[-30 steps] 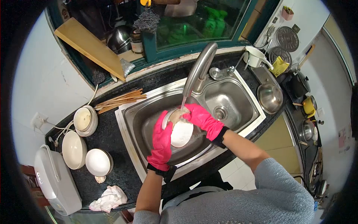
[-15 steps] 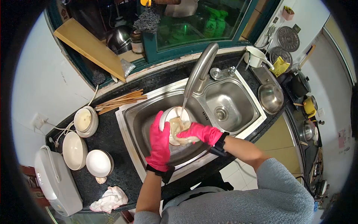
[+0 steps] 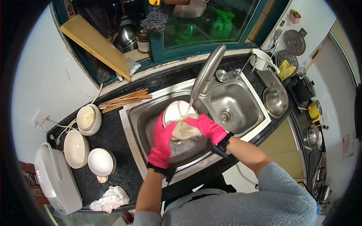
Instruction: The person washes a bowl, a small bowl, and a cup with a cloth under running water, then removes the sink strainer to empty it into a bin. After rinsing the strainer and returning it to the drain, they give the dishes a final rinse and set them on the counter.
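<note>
One head-worn camera looks steeply down and forward from above the sink [image 3: 247, 111], facing the window [image 3: 196, 26] (wide fisheye, black corners); it sits close, the left hand [image 3: 163, 141] and right hand [image 3: 206, 127] at mid-frame.

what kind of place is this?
Most likely a small home kitchen: a steel double sink with a running tap, bowls on the dark counter, pots along the right. The left hand holds a dish under the tap; the right hand presses a cloth on it.
</note>
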`<state>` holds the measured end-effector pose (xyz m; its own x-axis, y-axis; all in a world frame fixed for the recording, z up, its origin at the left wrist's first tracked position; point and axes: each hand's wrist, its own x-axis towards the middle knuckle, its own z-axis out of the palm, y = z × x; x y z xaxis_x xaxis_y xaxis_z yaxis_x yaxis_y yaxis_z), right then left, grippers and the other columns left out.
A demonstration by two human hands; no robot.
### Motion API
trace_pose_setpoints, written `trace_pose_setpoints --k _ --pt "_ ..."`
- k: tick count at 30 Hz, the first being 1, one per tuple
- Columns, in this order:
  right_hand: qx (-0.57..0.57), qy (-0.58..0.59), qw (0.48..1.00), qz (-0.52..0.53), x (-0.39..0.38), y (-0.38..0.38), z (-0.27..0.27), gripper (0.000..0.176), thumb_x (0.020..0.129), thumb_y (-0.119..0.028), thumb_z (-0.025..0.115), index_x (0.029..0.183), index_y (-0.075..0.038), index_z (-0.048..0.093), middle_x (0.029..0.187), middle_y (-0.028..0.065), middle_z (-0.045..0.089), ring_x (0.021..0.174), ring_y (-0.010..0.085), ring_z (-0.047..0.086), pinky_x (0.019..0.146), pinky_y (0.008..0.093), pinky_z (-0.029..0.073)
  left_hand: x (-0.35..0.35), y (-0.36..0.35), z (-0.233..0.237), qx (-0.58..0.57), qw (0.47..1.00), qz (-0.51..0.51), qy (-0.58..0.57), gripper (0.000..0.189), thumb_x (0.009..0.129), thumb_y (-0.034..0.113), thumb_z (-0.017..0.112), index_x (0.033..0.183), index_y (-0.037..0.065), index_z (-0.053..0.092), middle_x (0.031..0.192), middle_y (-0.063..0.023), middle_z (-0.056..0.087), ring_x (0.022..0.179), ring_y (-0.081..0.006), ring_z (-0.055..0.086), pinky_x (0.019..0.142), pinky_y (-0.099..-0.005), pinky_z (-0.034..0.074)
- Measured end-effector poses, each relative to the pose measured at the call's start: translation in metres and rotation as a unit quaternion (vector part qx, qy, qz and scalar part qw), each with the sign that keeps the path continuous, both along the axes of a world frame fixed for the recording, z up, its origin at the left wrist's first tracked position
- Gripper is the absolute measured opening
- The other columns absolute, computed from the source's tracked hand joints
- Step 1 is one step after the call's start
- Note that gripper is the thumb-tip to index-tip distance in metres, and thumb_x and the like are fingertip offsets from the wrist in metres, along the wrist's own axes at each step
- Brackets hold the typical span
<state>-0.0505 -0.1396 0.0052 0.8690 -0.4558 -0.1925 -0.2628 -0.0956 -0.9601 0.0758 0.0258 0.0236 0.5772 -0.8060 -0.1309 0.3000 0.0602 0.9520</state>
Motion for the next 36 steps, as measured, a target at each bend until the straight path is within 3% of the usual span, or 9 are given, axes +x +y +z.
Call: trace_pose_setpoints --k 3,8,13,15,18,23,26,28,36 --pt "0.242 0.080 0.966 0.035 -0.006 0.019 -0.011 0.048 0.085 -0.051 0.068 0.110 -0.010 0.068 0.088 0.0050 0.069 0.078 0.0157 0.065 0.062 0.0341 0.051 -0.044 -0.021 -0.020 -0.059 0.963 0.255 -0.068 0.070 0.086 -0.007 0.055 0.150 0.002 0.027 0.138 -0.0133 0.048 0.124 -0.0233 0.048 0.105 -0.0337 0.038" --pt "0.265 0.141 0.953 0.038 -0.007 0.031 -0.024 0.049 0.081 -0.054 0.071 0.108 -0.013 0.069 0.081 0.0071 0.067 0.067 0.0142 0.063 0.051 0.0312 0.047 -0.044 -0.001 0.002 -0.061 0.973 0.204 -0.092 0.065 0.087 -0.011 0.047 0.148 0.002 0.030 0.144 -0.0162 0.042 0.133 -0.0251 0.041 0.111 -0.0354 0.030" --pt "-0.216 0.174 0.958 0.076 0.017 -0.030 -0.030 0.043 0.079 -0.049 0.072 0.103 -0.013 0.070 0.077 0.0129 0.068 0.066 0.0239 0.066 0.056 0.0378 0.050 -0.014 0.019 0.011 0.035 0.941 0.007 -0.336 0.065 0.081 0.000 0.055 0.144 0.004 0.041 0.132 -0.0216 0.053 0.125 -0.0325 0.049 0.106 -0.0379 0.036" --pt "-0.555 0.120 0.807 0.164 0.027 -0.036 0.003 0.038 0.074 -0.040 0.072 0.099 -0.012 0.070 0.079 0.0182 0.066 0.071 0.0328 0.067 0.059 0.0445 0.051 -0.003 0.017 0.003 0.041 0.946 -0.036 -0.321 0.063 0.081 0.003 0.055 0.143 0.004 0.043 0.130 -0.0219 0.055 0.123 -0.0327 0.050 0.105 -0.0375 0.037" --pt "-0.630 -0.016 0.744 0.222 0.033 -0.026 0.025 0.033 0.071 -0.033 0.071 0.096 -0.012 0.069 0.077 0.0165 0.066 0.075 0.0375 0.066 0.062 0.0479 0.051 0.007 0.008 0.013 0.054 0.957 -0.134 -0.252 0.060 0.083 0.004 0.054 0.142 0.002 0.043 0.136 -0.0156 0.054 0.127 -0.0249 0.049 0.110 -0.0340 0.033" --pt "-0.461 0.084 0.876 0.115 0.012 -0.024 0.000 0.031 0.079 -0.034 0.069 0.103 -0.014 0.070 0.093 0.0189 0.070 0.083 0.0359 0.068 0.069 0.0444 0.053 0.014 0.007 -0.008 -0.034 0.992 -0.058 -0.106 0.055 0.083 0.002 0.052 0.137 0.000 0.048 0.127 -0.0149 0.059 0.117 -0.0237 0.055 0.102 -0.0332 0.042" --pt "-0.130 0.088 0.987 -0.040 -0.005 -0.006 -0.005 0.036 0.083 -0.039 0.068 0.107 -0.012 0.070 0.091 0.0212 0.070 0.082 0.0327 0.069 0.069 0.0404 0.053 -0.008 0.011 -0.048 0.015 0.979 0.090 -0.181 0.059 0.083 -0.003 0.051 0.142 0.002 0.041 0.132 -0.0147 0.055 0.117 -0.0229 0.055 0.103 -0.0328 0.041" --pt "0.124 0.146 0.980 -0.046 -0.007 0.015 0.004 0.043 0.085 -0.046 0.068 0.108 -0.010 0.070 0.085 0.0213 0.070 0.080 0.0322 0.069 0.069 0.0396 0.053 -0.037 -0.006 -0.068 0.028 0.985 0.168 0.027 0.065 0.083 -0.007 0.049 0.146 0.004 0.034 0.137 -0.0156 0.051 0.121 -0.0226 0.052 0.105 -0.0339 0.039" --pt "-0.240 0.052 0.958 0.149 0.008 -0.045 -0.026 0.053 0.082 -0.049 0.069 0.115 -0.007 0.067 0.093 0.0210 0.069 0.082 0.0303 0.068 0.074 0.0425 0.052 0.004 0.009 -0.032 0.141 0.933 0.017 -0.330 0.076 0.081 -0.009 0.044 0.149 0.023 0.033 0.121 -0.0235 0.062 0.107 -0.0327 0.063 0.091 -0.0394 0.050"
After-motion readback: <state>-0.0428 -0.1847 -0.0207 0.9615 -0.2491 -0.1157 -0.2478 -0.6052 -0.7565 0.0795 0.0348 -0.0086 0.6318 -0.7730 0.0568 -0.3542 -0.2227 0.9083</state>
